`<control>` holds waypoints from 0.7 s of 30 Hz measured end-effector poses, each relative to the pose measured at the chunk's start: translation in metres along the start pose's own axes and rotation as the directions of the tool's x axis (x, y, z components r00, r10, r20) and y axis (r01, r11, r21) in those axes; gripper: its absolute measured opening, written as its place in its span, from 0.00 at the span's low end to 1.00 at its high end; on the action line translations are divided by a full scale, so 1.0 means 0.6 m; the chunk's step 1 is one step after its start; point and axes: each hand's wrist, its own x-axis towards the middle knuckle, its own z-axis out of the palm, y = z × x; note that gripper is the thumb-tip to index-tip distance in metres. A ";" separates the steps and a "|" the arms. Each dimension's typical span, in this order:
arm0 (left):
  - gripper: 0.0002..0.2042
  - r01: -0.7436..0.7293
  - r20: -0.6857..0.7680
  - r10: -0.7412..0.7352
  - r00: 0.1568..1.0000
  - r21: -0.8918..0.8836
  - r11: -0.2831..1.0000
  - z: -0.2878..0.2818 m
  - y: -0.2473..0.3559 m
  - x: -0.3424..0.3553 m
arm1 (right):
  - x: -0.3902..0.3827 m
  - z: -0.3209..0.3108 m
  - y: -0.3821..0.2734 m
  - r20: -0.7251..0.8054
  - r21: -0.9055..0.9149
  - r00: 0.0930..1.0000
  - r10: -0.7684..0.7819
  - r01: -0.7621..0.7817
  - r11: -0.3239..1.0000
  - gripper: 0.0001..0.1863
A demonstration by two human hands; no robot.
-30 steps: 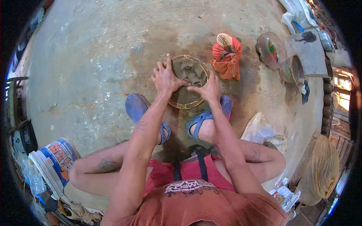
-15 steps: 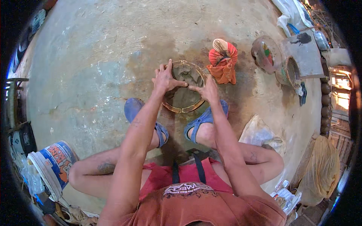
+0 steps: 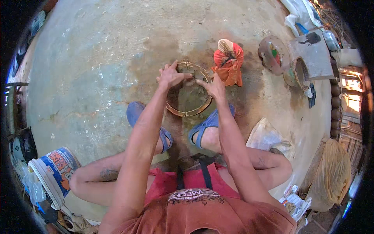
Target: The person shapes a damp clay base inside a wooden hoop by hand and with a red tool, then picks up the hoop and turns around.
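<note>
Between my feet lies a round ring [image 3: 185, 113] with a pale, jointed rim, flat on the floor. Inside it spreads a smooth, grey, wet-looking layer that looks like clay [image 3: 191, 95]. My left hand [image 3: 171, 76] lies across the ring's far left rim, fingers spread outside it and thumb stretched inward over the grey layer. Over the far right rim is my right hand [image 3: 215, 87], its thumb pointing inward and its other fingers partly hidden. The two thumb tips are close together but apart, near the far part of the ring.
A bunched orange-red cloth [image 3: 229, 64] stands just beyond my right hand. Farther right are a round, stained container [image 3: 274, 54], a tipped pot [image 3: 296, 74] and a grey board [image 3: 311, 54]. My blue clogs [image 3: 204, 126] flank the ring. A white bucket [image 3: 58, 171] lies at left.
Both thumbs have shifted toward the far side of the ring. The grey lump seen there earlier now looks flatter, and the layer inside appears smoother.
</note>
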 end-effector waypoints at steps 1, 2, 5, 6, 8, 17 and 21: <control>0.52 -0.090 -0.050 0.091 0.995 0.039 0.995 0.002 -0.011 0.002 | -0.003 0.005 -0.014 -0.083 -0.019 0.997 -0.010 0.009 1.000 0.51; 0.52 -0.084 -0.051 0.086 0.995 0.044 0.996 0.006 -0.018 0.004 | -0.005 0.008 -0.028 -0.077 -0.014 0.997 -0.011 0.010 1.000 0.51; 0.50 -0.100 -0.093 0.102 0.990 0.029 0.995 0.019 -0.015 -0.003 | -0.004 0.006 -0.049 -0.121 -0.099 0.986 0.117 -0.129 0.987 0.51; 0.49 -0.048 -0.099 0.053 0.994 0.054 0.997 0.020 -0.013 -0.007 | 0.010 0.010 -0.044 -0.030 -0.106 0.990 0.137 -0.139 0.985 0.50; 0.48 -0.042 -0.125 0.049 0.991 0.060 0.997 0.014 0.028 -0.010 | 0.045 -0.008 -0.006 0.009 -0.118 0.990 0.143 -0.141 0.983 0.50; 0.47 -0.143 -0.194 0.153 0.969 0.067 0.988 0.012 -0.017 0.004 | 0.008 0.026 -0.034 -0.131 -0.088 0.991 0.011 -0.022 0.996 0.54; 0.47 -0.070 -0.109 0.078 0.991 0.075 0.995 0.000 0.002 -0.013 | 0.039 -0.002 0.006 0.016 -0.029 1.000 0.000 0.001 1.000 0.49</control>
